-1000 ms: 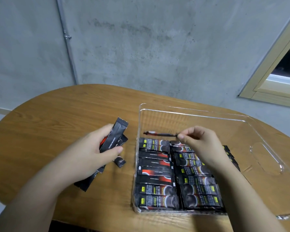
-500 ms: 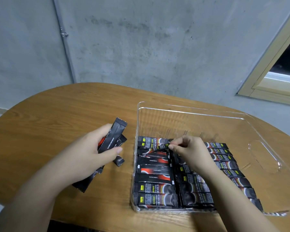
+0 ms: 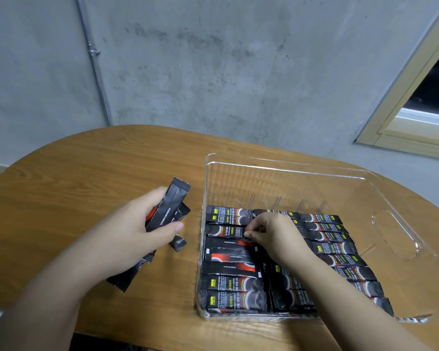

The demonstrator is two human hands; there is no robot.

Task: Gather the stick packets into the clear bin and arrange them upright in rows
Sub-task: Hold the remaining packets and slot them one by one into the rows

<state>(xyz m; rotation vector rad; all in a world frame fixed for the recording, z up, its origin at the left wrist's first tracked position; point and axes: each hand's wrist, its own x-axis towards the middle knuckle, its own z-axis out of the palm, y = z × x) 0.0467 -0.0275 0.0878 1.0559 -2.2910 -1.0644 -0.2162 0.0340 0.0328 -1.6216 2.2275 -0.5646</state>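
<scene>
Clear plastic forms the bin (image 3: 284,171), which sits at three o'clock on the wooden surface (image 3: 91,173) with rows of stick packets (image 3: 233,282) filling its near half. The right hand (image 3: 271,234) pinches one packet's end in the left row, while the left hand (image 3: 127,234) at nine o'clock grips a spare bundle (image 3: 167,209). Nudging that row (already tightly packed) could tip neighbours flat, I judge.

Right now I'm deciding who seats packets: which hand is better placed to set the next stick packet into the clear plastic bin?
Right. The right hand is already inside the clear plastic bin, fingertips on the rows; the left hand grips the black stick packets outside it.
</scene>
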